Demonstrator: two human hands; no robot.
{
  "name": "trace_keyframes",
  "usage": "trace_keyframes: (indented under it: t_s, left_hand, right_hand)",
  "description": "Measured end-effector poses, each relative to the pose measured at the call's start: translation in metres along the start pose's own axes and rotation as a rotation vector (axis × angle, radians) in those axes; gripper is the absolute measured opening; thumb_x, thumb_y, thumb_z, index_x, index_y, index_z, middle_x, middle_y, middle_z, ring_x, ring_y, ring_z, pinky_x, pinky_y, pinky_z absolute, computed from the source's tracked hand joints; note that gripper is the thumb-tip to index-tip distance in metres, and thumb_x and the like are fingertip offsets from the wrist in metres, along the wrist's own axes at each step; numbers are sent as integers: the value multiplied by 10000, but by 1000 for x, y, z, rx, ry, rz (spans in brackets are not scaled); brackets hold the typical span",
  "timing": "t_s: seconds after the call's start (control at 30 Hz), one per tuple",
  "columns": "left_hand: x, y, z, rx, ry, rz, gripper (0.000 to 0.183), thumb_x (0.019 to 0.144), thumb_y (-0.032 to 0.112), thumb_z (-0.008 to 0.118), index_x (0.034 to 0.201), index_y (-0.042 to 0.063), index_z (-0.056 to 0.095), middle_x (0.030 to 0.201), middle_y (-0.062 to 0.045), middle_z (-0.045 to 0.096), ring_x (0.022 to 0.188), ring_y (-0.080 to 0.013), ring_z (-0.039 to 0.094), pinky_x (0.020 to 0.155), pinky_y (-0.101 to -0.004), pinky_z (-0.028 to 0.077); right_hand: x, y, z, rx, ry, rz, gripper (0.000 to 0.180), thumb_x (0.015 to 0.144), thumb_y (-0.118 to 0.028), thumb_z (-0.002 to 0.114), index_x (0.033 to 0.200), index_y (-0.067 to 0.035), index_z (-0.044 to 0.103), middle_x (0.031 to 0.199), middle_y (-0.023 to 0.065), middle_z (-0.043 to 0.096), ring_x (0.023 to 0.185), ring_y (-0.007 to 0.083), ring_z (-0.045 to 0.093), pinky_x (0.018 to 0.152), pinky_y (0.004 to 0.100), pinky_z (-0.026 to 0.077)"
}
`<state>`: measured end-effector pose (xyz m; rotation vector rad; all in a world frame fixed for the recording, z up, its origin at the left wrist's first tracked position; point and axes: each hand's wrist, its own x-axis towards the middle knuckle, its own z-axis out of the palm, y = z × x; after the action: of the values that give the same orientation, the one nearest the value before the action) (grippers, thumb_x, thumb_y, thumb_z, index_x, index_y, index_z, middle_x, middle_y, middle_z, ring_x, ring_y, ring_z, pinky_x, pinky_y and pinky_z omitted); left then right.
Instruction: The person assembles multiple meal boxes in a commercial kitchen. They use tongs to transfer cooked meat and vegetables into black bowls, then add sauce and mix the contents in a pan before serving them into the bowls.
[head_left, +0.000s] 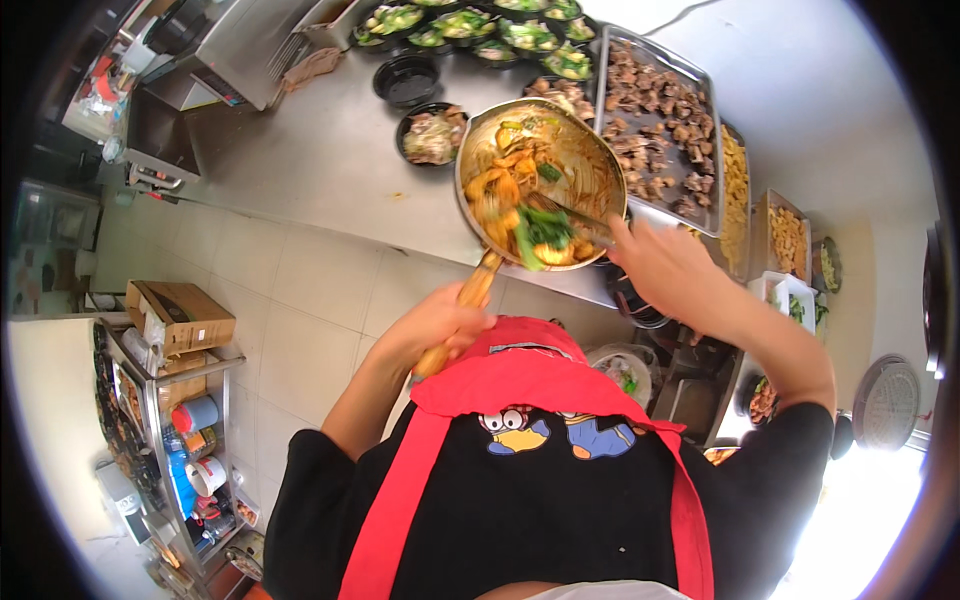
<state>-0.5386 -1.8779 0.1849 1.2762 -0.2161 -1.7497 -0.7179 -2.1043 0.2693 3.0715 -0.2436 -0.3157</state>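
My left hand (442, 322) grips the wooden handle (474, 285) of a metal pan (615, 169), which is held over the near edge of the steel counter. Inside lie sauced, orange-brown food pieces (525, 161) and green leafy vegetables (545, 229), slightly blurred. A slim dark utensil (574, 214) is pinched in my right hand (656, 259), its far end down in the food; its exact kind is unclear. Left of the pan stands a black bowl of meat and pale food (433, 136). A second filled bowl (562, 94) is partly hidden behind the pan's rim.
An empty black bowl (406, 79) and several bowls with greens (465, 26) stand farther back on the steel counter (300, 157). A metal tray of meat chunks (660, 127) lies to the right. A cardboard box (184, 315) tops a metal rack at left.
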Motion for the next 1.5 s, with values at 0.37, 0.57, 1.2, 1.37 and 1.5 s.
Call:
trace_keyframes:
  t_s: [0.37,0.57,1.2,1.37,1.5]
  left_hand:
    - [-42,26,-138,-99,4,50,255,803,62,641,872,110,400,579,56,376,387,-32,332,341,-213,305]
    - [-36,51,-176,-223,123,143,238,819,56,638,901,117,423,547,79,349,372,-22,296,344,-206,253]
    - [69,126,-472,-148,-51,47,214,839,103,633,904,136,432,550,92,352,394,-16,320,368,-195,265]
    - [57,157,-536,220,0,-35,193,845,175,632,908,122,457,572,64,398,424,-34,363,397,-225,311]
    - [62,155,-572,430,-47,21,321,879,363,611,991,75,523,725,-21,574,520,-85,502,507,-246,421]
  right_hand:
    - [191,-63,32,27,154,-53,277,941,-259,499,928,15,533,642,137,608,593,270,648,494,370,507]
    - [237,-77,-8,220,-45,-73,226,937,-223,507,941,3,508,727,215,616,724,394,619,614,480,471]
    - [389,-94,31,787,20,363,324,966,-274,460,1146,-30,574,774,235,619,787,424,601,710,465,462]
    - [427,-126,46,667,135,471,330,953,-250,495,1180,-25,579,728,203,624,714,370,630,680,435,480]
    - [460,-138,57,635,131,454,322,946,-244,509,1179,-37,590,727,170,639,666,306,645,614,388,495]
